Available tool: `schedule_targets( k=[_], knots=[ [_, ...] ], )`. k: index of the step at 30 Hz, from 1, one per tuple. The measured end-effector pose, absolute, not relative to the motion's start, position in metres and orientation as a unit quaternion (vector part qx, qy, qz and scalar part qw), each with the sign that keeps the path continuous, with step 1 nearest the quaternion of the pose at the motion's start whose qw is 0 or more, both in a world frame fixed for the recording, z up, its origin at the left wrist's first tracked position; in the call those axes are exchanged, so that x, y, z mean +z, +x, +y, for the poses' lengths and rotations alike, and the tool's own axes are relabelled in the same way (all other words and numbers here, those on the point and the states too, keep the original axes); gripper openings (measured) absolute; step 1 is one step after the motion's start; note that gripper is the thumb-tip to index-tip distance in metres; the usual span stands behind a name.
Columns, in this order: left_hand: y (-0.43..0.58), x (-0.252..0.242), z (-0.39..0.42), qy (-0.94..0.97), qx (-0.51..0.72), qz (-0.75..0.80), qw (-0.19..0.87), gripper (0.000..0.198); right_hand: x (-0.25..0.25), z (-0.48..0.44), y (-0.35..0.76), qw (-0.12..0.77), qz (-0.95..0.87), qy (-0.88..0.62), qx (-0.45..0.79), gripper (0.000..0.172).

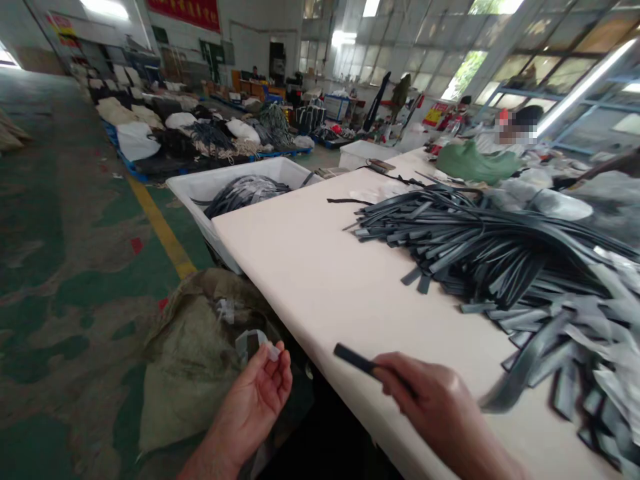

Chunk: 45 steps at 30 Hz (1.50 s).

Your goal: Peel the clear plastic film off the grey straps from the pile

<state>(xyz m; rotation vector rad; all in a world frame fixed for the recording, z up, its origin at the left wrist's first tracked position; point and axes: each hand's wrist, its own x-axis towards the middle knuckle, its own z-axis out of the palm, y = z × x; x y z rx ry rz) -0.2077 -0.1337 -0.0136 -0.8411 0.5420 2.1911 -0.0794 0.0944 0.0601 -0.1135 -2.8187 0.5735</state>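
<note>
Right hand point(430, 400) in closed grip on a dark strap point(357, 360), long axis pointing up-left over the counter point(310, 267); left hand point(257, 393) pinches a clear scrap point(257, 341) above the sack point(190, 360)

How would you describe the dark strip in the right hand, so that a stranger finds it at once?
Start at the long pale table with the big heap of dark strips on its right side. At the near edge, the right hand grips one dark strip. Unlike the others, it is lifted clear of the heap, with its free end pointing left.
</note>
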Motion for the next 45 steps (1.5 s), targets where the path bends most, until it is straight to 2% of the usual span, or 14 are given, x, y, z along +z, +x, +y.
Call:
schedule_targets(
  k=[5, 18, 29, 34, 37, 38, 40, 41, 45],
  knots=[
    [-0.187, -0.016, -0.126, -0.328, 0.83, 0.235, 0.386, 0.018, 0.049, 0.022, -0.073, 0.176, -0.971, -0.026, 0.161, 0.037],
    [-0.168, -0.027, -0.13, -0.32, 0.818, 0.242, 0.411, 0.015, 0.033, 0.014, -0.063, 0.202, -0.973, -0.019, 0.114, 0.046],
    [-0.157, -0.037, -0.13, -0.316, 0.812, 0.239, 0.428, 0.013, 0.031, 0.011, -0.066, 0.217, -0.971, -0.006, 0.1, 0.043],
    [-0.136, -0.049, -0.13, -0.299, 0.811, 0.244, 0.44, 0.016, 0.017, -0.001, -0.076, 0.191, -0.979, -0.005, 0.076, 0.037],
    [-0.134, -0.052, -0.132, -0.313, 0.806, 0.265, 0.427, 0.016, 0.026, 0.003, -0.071, 0.137, -0.983, -0.028, 0.117, 0.011],
    [-0.137, -0.052, -0.133, -0.321, 0.806, 0.271, 0.417, 0.015, 0.032, 0.008, -0.065, 0.115, -0.983, -0.038, 0.136, 0.012],
    [-0.143, -0.049, -0.135, -0.339, 0.808, 0.275, 0.395, 0.014, 0.047, 0.023, -0.051, 0.083, -0.982, -0.053, 0.162, 0.035],
    [-0.145, -0.047, -0.136, -0.349, 0.808, 0.274, 0.389, 0.014, 0.053, 0.029, -0.044, 0.077, -0.982, -0.055, 0.161, 0.039],
    [-0.135, -0.039, -0.133, -0.356, 0.795, 0.269, 0.412, 0.015, 0.057, 0.032, -0.039, 0.081, -0.991, -0.036, 0.101, 0.035]
  ],
)
